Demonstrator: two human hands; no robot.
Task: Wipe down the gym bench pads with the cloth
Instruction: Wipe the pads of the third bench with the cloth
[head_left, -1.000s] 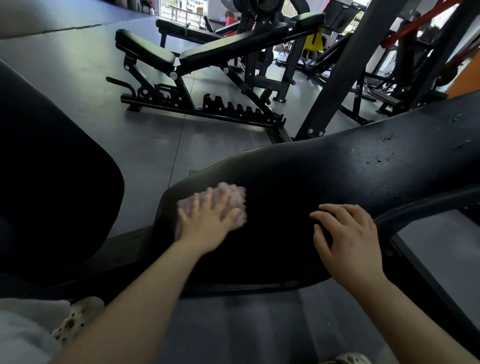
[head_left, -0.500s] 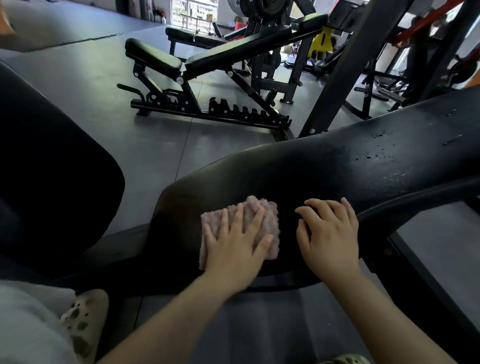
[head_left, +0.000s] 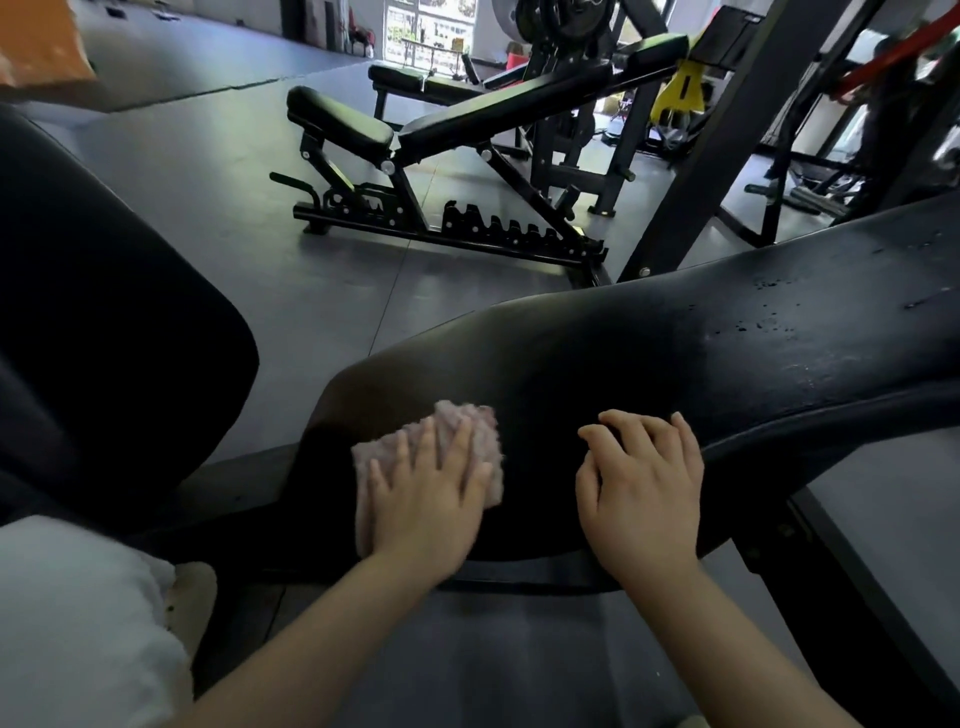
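A long black bench pad (head_left: 649, 353) runs from the lower middle up to the right edge, with wet specks near its far right end. A pinkish fluffy cloth (head_left: 467, 421) lies on the pad's near left end. My left hand (head_left: 423, 499) presses flat on the cloth, fingers spread over it. My right hand (head_left: 644, 493) rests on the pad just right of the cloth, fingers curled over the pad's near edge and holding nothing. A second black pad (head_left: 104, 312) fills the left side.
An adjustable black bench (head_left: 441, 130) on a notched frame stands on the grey floor (head_left: 208, 171) behind. A slanted black steel post (head_left: 717, 145) rises behind the pad. More racks and machines crowd the back right. A white garment (head_left: 67, 623) shows at lower left.
My left hand has slid the cloth back toward the pad's near edge and slightly left over the last half second. My right hand moved left, closer to the cloth.
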